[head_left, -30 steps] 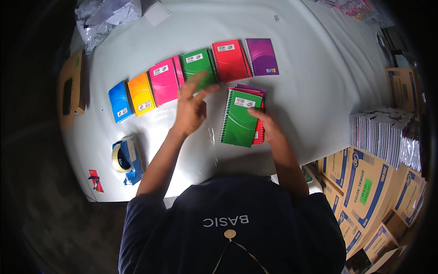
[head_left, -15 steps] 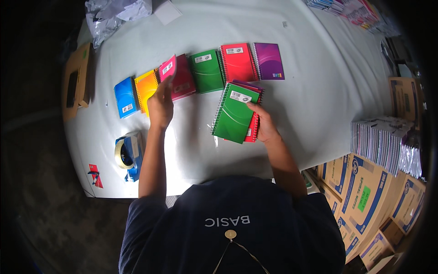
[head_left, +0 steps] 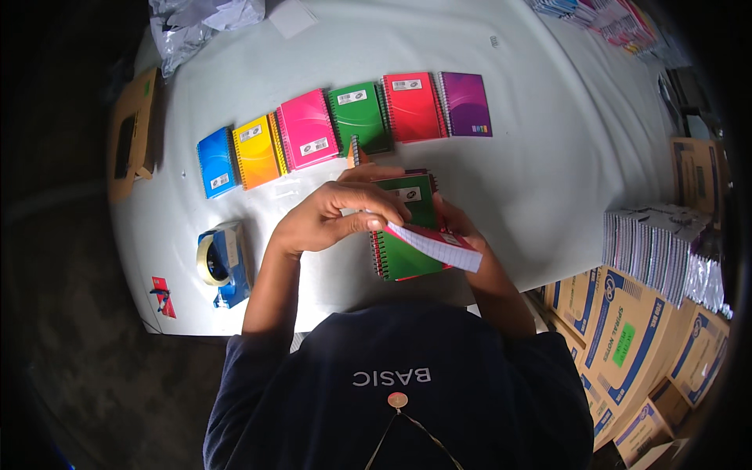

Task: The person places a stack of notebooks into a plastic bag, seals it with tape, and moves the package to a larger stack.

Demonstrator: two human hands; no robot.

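My right hand [head_left: 462,229] holds a small stack of spiral notebooks [head_left: 407,258] above the white table [head_left: 548,157]; a green cover shows on it. My left hand [head_left: 333,218] pinches one red-edged notebook [head_left: 439,245] of that stack, tilted up with its white side showing. Beyond the hands lies a row of notebooks: blue [head_left: 215,162], yellow [head_left: 257,150], pink [head_left: 307,129], green [head_left: 360,117], red [head_left: 413,106], purple [head_left: 466,103]. A sliver of an orange notebook [head_left: 354,151] peeks out just behind my left hand.
A blue tape dispenser [head_left: 223,262] stands at the table's near left. Crumpled plastic wrap [head_left: 196,19] lies at the far left, a cardboard piece [head_left: 133,133] at the left edge. Stacked notebooks [head_left: 658,251] and cardboard boxes [head_left: 627,337] stand on the right.
My left hand has left the pink notebook in the row and come back to the stack, pinching a notebook there. The stack has moved nearer to me.
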